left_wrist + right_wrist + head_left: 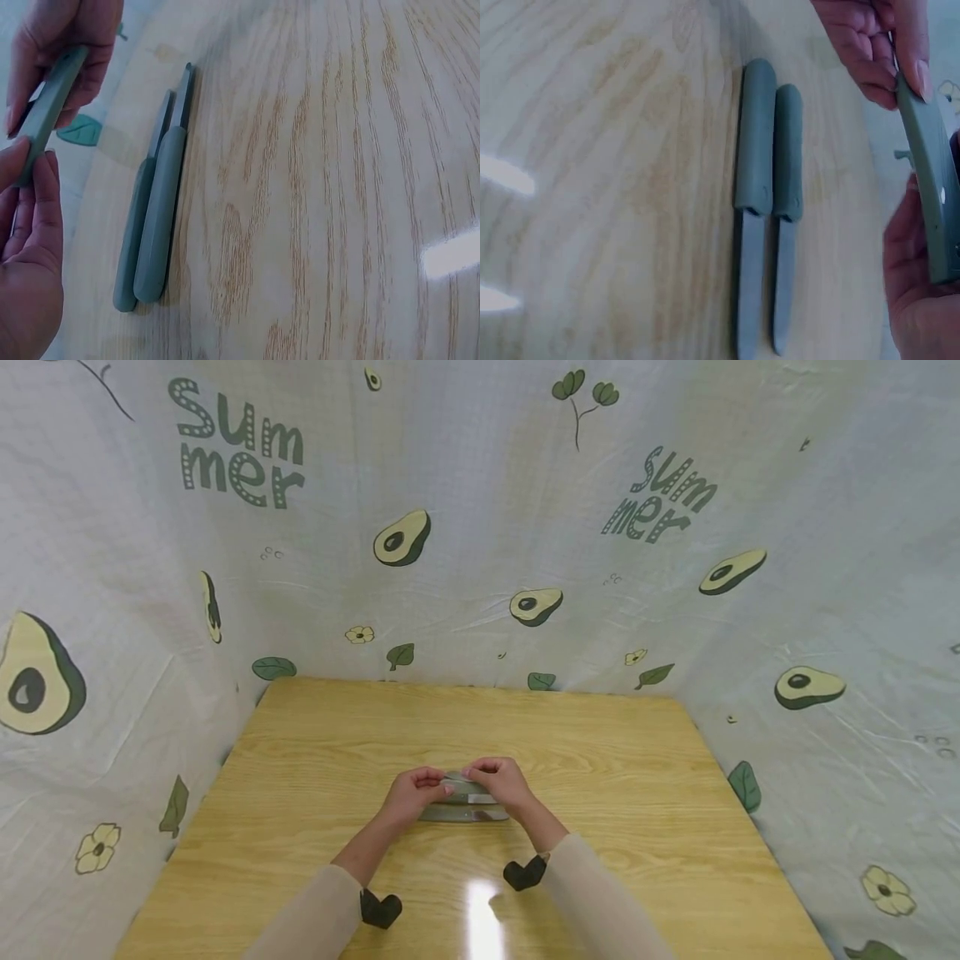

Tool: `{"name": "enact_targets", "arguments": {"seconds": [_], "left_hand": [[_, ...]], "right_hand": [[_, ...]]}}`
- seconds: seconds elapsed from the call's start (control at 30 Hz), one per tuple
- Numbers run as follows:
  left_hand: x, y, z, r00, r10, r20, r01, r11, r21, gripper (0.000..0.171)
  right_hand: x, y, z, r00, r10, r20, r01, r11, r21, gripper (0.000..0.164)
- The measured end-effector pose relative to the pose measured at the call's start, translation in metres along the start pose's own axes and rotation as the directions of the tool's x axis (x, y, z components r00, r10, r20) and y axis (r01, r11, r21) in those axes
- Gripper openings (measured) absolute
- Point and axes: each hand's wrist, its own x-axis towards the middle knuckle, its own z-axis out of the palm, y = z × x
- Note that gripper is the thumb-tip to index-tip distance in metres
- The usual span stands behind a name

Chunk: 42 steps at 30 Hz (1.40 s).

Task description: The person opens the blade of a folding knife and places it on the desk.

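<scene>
Both hands hold a slim, sage-green piece above the far side of two knives. My left hand pinches one end between thumb and fingers. At the other end, my right hand grips it, with fingers behind it in the left wrist view. Its side looks dark in the right wrist view, and its exact kind cannot be told. The larger knife and the smaller knife lie side by side on the table, green handles to the left and grey blades to the right in the head view.
The light wood-grain table reflects a bright glare near its front. White cloth printed with avocados, leaves and flowers hangs behind it and along both sides. Black wrist mounts stick out from the beige sleeves.
</scene>
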Motion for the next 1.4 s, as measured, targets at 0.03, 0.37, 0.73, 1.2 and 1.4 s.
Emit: {"name": "enact_targets", "arguments": {"seconds": [0.03,0.37,0.73,1.2,1.4], "left_hand": [[0.0,0.0,0.0,1.0,0.002,0.004,-0.002,1.0,0.005,0.028],[-0.008,0.006,0.003,0.998,-0.009,0.055,0.007,1.0,0.027,0.026],[-0.003,-0.002,-0.011,1.0,-0.011,-0.029,0.01,0.999,-0.041,0.027],[0.004,-0.001,-0.03,0.991,-0.029,-0.129,-0.009,0.959,-0.285,0.036],[0.003,-0.004,-0.029,0.983,-0.04,-0.177,-0.031,0.923,-0.384,0.036]], "right_hand": [[0.0,-0.001,0.0,1.0,0.0,0.014,0.0,1.0,-0.022,0.022],[0.006,-0.01,-0.001,0.987,-0.055,0.154,0.09,0.968,-0.234,0.013],[0.012,-0.01,-0.032,0.991,-0.066,-0.117,0.066,0.998,-0.008,0.018],[-0.007,0.02,-0.057,0.998,-0.015,-0.065,0.035,0.95,0.311,0.004],[-0.014,0.033,-0.05,1.0,0.007,-0.026,0.003,0.93,0.366,0.012]]}}
